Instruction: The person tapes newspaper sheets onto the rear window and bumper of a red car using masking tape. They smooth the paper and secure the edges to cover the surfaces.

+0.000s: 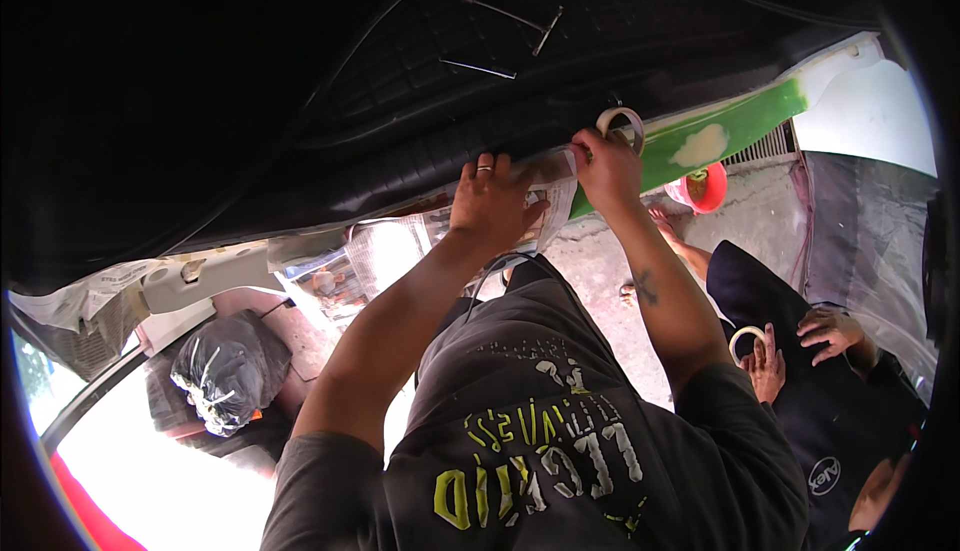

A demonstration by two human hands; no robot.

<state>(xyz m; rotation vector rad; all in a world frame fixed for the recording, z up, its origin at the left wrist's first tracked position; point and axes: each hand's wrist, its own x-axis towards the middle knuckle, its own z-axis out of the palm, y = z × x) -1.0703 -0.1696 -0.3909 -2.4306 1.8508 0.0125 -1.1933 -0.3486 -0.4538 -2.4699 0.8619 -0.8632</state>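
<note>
My left hand, a ring on one finger, lies with its fingers spread on a sheet of newspaper along the vehicle's edge. Close beside it, my right hand is closed, with a pale roll of masking tape at its fingers. Its fingertips touch the edge where the newspaper meets the black ribbed mat. Whether a strip of tape is pinched there is hidden. To the right of my right hand runs a green panel with a cream patch on it.
Thin metal T-handled tools lie on the black mat. A co-worker sits at the right, a tape roll by one hand. A red bucket stands on the concrete floor. At the left is a filled black plastic bag.
</note>
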